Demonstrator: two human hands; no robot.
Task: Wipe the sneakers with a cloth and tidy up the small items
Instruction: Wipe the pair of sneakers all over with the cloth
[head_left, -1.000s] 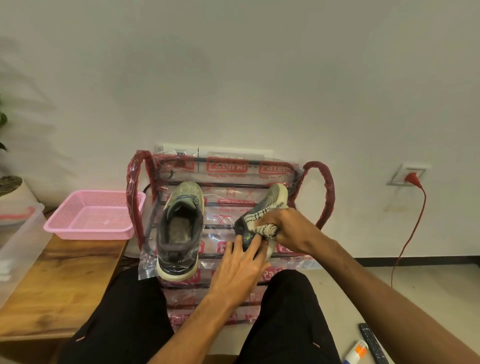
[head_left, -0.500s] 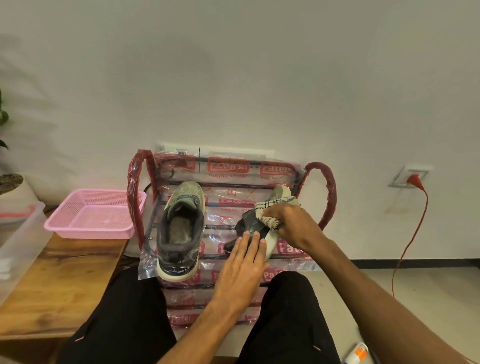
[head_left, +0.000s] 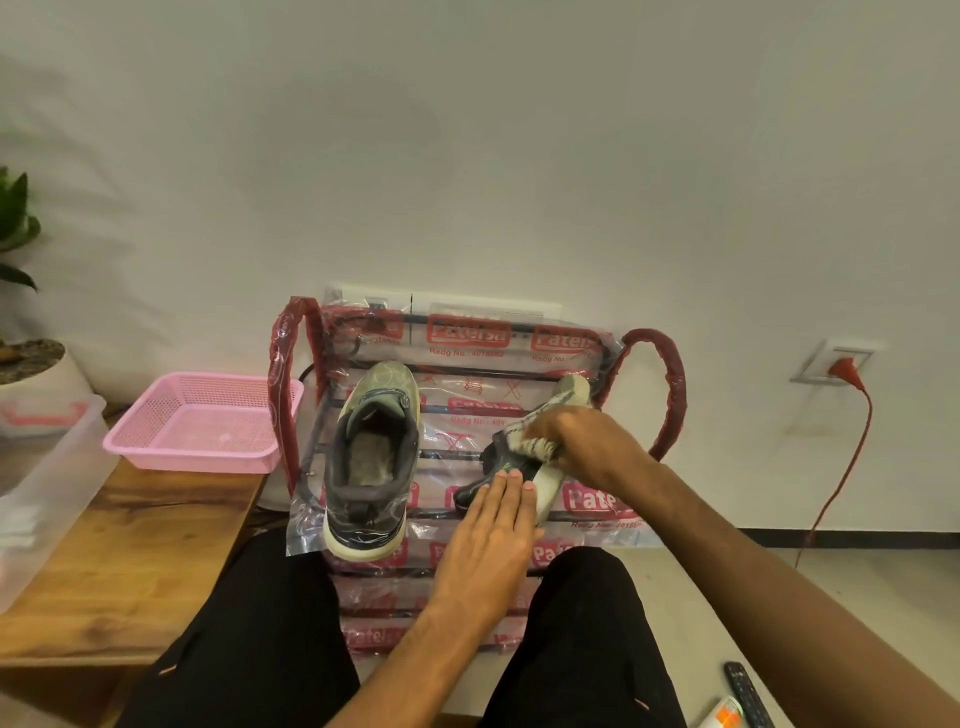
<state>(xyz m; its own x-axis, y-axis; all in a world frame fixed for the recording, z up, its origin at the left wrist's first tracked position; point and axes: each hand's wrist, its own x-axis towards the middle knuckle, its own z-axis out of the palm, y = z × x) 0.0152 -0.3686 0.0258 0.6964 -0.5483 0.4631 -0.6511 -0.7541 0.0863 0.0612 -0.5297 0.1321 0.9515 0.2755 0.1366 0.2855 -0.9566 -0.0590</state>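
Sneakers on plastic-wrapped shoe rack (head_left: 644, 364) against white wall: one sneaker (head_left: 371, 462) upright at rack's left side, other sneaker (head_left: 524, 467) tipped on its side at rack's right. Wooden worktop (head_left: 119, 551) left of rack carries pink basket (head_left: 197, 423). Right hand (head_left: 587, 441), grip clenched on striped cloth (head_left: 530, 441), has slid toward toe since half second ago. Left hand (head_left: 488, 540) flat, grip released, still steadying heel.
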